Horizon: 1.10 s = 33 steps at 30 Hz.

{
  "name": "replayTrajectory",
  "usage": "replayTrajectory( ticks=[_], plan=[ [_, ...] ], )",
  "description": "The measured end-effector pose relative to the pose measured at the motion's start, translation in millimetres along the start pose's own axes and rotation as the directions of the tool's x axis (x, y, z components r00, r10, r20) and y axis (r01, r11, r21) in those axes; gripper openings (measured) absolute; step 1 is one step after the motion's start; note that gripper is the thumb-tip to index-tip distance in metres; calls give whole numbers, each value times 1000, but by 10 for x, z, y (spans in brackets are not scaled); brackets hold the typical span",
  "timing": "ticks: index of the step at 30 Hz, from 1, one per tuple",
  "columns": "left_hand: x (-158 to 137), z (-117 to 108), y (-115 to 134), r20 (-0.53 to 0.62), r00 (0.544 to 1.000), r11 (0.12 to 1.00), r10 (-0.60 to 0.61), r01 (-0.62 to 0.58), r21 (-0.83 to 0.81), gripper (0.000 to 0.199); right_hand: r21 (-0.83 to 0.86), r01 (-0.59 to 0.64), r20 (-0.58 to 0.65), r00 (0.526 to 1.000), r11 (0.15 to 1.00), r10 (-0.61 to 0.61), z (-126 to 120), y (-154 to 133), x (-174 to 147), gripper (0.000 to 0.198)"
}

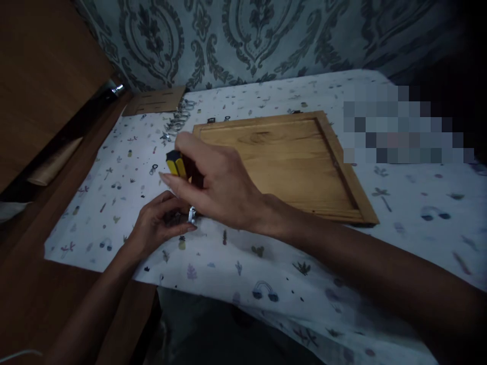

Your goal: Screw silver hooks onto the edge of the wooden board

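My right hand (224,185) is closed round a screwdriver (176,165) with a yellow and black handle; its shaft is hidden behind my fingers. Just below it, my left hand (158,220) pinches a small shiny metal fitting (192,215), whose exact kind I cannot make out. Whether the screwdriver's tip touches the fitting is hidden. Behind my right hand lies a framed wooden panel (281,167), flat on the patterned white cloth (228,274). My right wrist and forearm cover part of its near edge.
Several shiny metal fittings (178,119) lie in a row at the back left, beside a piece of brown cardboard (158,100). Small dark pieces lie along the panel's far edge. A brown wooden surface (72,289) borders the cloth on the left. A patterned wall (213,40) stands behind.
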<state>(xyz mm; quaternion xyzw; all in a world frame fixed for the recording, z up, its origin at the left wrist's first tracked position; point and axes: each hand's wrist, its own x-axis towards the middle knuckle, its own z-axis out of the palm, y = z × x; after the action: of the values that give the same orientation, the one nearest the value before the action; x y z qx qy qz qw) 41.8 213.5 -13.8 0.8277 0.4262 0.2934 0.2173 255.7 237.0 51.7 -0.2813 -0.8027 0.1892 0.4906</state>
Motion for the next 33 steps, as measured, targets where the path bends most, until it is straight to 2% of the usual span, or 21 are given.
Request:
replayTrajectory(
  ticks=[4,10,21,24,28,33],
  plan=[
    [1,-2,-3,1,1000,1000,18,-18,0,42,18,-64,-31,997,998,65,-74,15,57,28],
    [-8,-5,-23,32,999,1000,22,-22,14,41,14,-19,-13,1000,1000,19,-43,76,34,26],
    [1,-1,5,5,999,998,50,-50,32,39,1,-23,28,999,1000,23,7,119,4,25],
    [10,-8,11,-3,998,997,68,-68,32,39,38,4,43,999,999,-6,16,124,-4,25],
    [24,-7,21,0,997,997,76,-76,30,39,95,-30,89,996,995,21,17,115,6,25],
    [20,2,18,-6,999,999,51,-51,5,39,304,-121,236,971,945,49,-68,103,62,6]
  ],
)
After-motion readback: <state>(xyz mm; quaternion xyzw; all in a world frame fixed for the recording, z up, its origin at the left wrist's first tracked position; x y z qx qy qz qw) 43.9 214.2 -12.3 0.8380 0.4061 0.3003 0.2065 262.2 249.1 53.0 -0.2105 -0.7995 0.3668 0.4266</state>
